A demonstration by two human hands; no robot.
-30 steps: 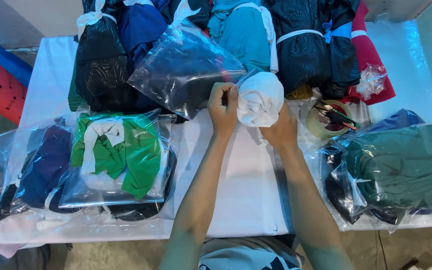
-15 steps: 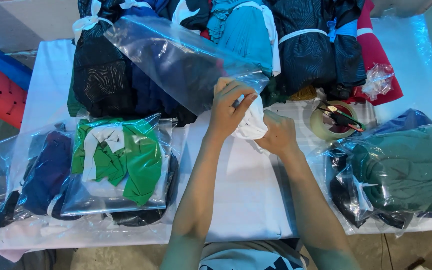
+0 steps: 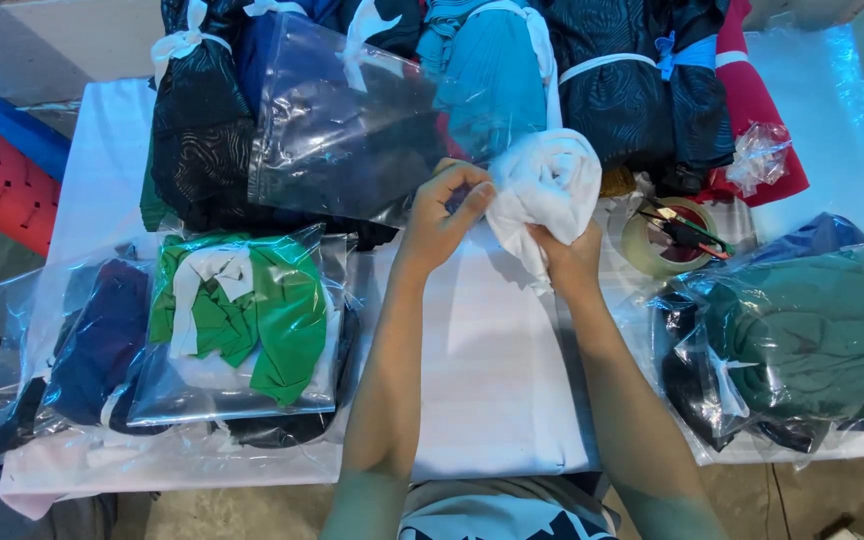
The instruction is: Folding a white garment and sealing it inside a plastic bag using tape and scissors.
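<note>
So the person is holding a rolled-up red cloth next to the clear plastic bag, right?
Not quite. The rolled cloth is white, not red, as the head view shows. The right hand grips it from below, and the left hand pinches the edge of the clear plastic bag right beside it.

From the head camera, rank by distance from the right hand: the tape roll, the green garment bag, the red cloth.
From the right hand:
1. Tape roll, just to its right.
2. Red cloth, far right at the back.
3. Green garment bag, across on the left.
</note>
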